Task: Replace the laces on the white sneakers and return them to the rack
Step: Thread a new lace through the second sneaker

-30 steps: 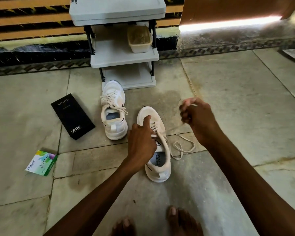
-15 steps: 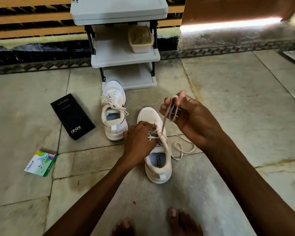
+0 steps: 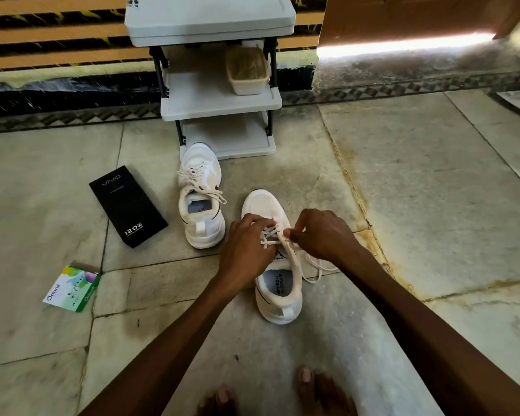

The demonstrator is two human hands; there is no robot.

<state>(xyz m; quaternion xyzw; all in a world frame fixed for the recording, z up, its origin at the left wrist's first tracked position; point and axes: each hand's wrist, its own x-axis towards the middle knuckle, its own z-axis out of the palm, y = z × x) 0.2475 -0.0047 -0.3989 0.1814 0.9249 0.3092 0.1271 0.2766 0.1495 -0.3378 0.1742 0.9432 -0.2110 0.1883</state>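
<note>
On the floor [image 3: 433,205], right of the laced sneaker [image 3: 201,205] and the rack [image 3: 222,100], the second sneaker [image 3: 278,283] appears to be mid-threading; each crossing should be drawn snug and flat, with tails kept equal. It is held by the left hand [image 3: 246,247], whose curled fingers [image 3: 254,219] bear down on the crossed lacing. The lace [image 3: 269,234] is pinched by the right hand [image 3: 324,235] near the upper eyelets, its loose tail lying further right.

Open floor [image 3: 418,205] is left right of the near sneaker [image 3: 278,295]; leftward, passage is blocked by the far sneaker [image 3: 203,205] and black box [image 3: 128,205].
</note>
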